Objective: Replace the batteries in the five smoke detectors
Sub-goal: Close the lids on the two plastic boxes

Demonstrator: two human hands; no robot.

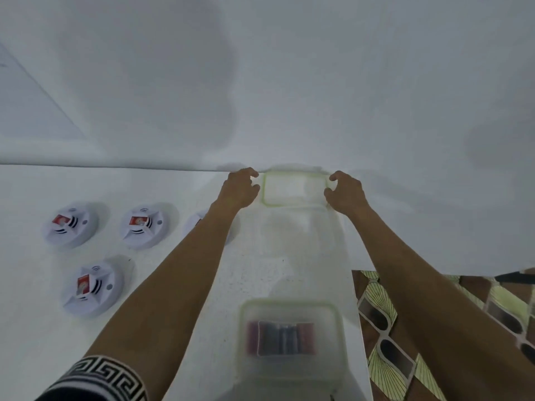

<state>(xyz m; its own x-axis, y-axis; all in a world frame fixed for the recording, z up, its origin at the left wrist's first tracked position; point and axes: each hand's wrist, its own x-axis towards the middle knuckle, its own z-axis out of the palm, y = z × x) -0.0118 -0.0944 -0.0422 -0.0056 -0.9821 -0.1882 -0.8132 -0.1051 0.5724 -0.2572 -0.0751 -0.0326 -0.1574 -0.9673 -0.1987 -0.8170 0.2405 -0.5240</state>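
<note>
I reach both arms out to a clear box with a green rim [292, 188] in the upper middle of the frame, at the far edge of the white table [144, 183], right by the white wall [289, 82]. My left hand [241, 188] is at the box's left side and my right hand [347, 191] is at its right side. The fingers of both hands are bent in toward the rim. The picture is too blurry there, so I cannot tell if they really grip the box or are only close to it. The smoke detectors are on the table at the left of the frame. They are round and white with dark curved slots. Each one I can see whole has a small red and white block on top. One [69, 224] is far left, one [142, 225] is beside it, and one [89, 287] is lower down. A fourth [197, 224] peeks out from behind my left arm. At the bottom middle is another clear green-rimmed box [289, 303] with pink and purple batteries [280, 338] inside. A tiled floor [373, 314] shows at the lower right.
</note>
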